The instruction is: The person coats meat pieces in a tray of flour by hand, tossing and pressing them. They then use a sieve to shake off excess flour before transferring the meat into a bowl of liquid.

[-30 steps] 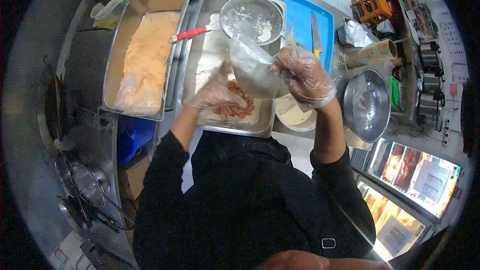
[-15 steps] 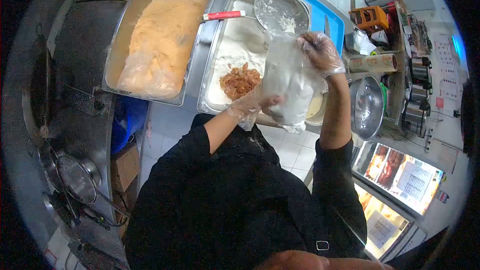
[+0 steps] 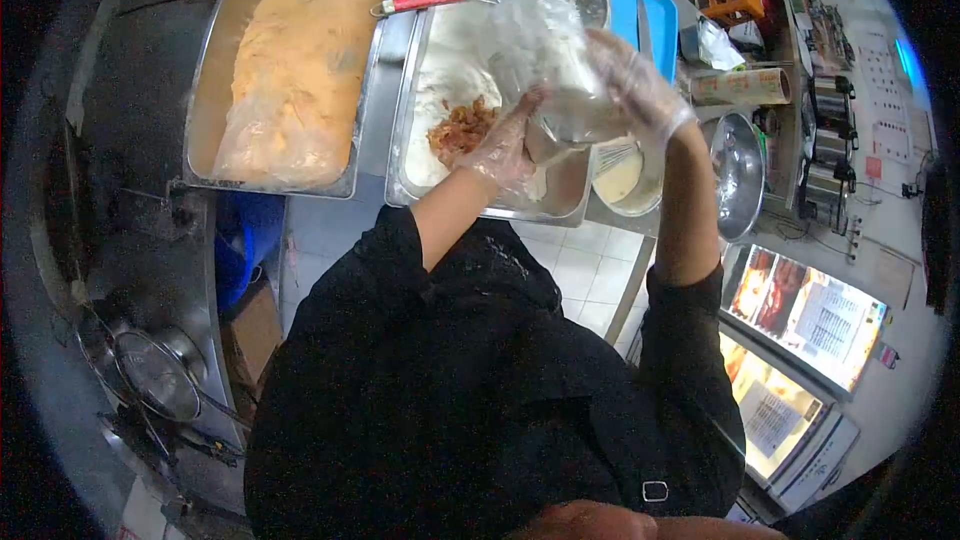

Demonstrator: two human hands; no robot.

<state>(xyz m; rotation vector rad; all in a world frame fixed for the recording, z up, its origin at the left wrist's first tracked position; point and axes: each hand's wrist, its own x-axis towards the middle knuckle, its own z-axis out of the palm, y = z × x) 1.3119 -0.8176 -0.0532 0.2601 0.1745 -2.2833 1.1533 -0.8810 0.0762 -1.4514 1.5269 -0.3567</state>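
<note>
Kitchen counter of steel point(image 3: 380, 115) bears a rectangular metal tray point(image 3: 565, 185) of white powder point(image 3: 450, 70). Over it, a clear plastic bag point(image 3: 560, 55) is clamped in my plastic-gloved right hand point(image 3: 642, 85); my plastic-gloved left hand point(image 3: 500, 152) touches it, closure unclear, beside reddish-brown meat pieces point(image 3: 462, 130).

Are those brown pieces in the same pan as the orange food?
No, the brown pieces lie on white powder in a separate pan, right of the orange food.
</note>
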